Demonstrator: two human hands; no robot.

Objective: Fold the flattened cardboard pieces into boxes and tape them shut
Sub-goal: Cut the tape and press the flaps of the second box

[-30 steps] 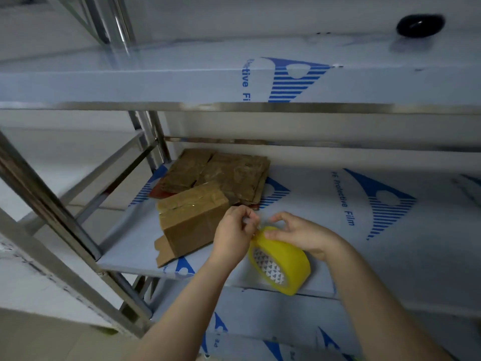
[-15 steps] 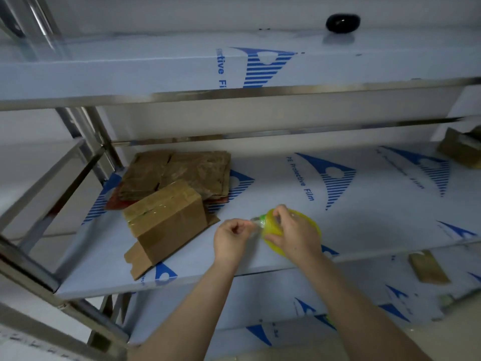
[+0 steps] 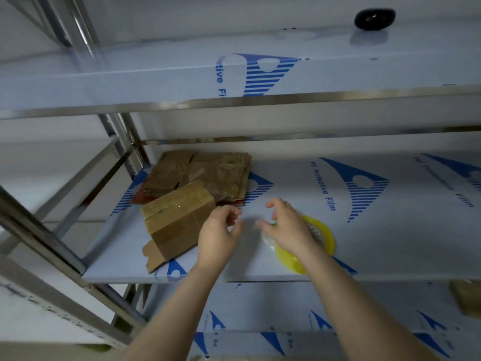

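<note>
A folded cardboard box point(image 3: 179, 220) with clear tape across its top lies on the middle shelf point(image 3: 390, 243), one flap sticking out at its near left corner. Behind it is a stack of flattened cardboard pieces point(image 3: 208, 173). A yellow tape roll point(image 3: 322, 243) lies on the shelf near the front edge. My right hand point(image 3: 286, 227) hovers over the roll's left side with its fingers spread and gripping nothing. My left hand point(image 3: 221, 235) is just right of the box, fingers loosely curled and empty. Both hands are motion-blurred.
A steel upper shelf point(image 3: 260, 100) overhangs the work area, with a black object point(image 3: 374, 19) on top. Metal uprights point(image 3: 41, 230) stand at the left. Another cardboard box point(image 3: 468, 298) sits on the lower shelf at the right.
The tape roll went from being held upright between both hands to lying on the shelf. My hands have let go and drawn apart, the left one toward the box.
</note>
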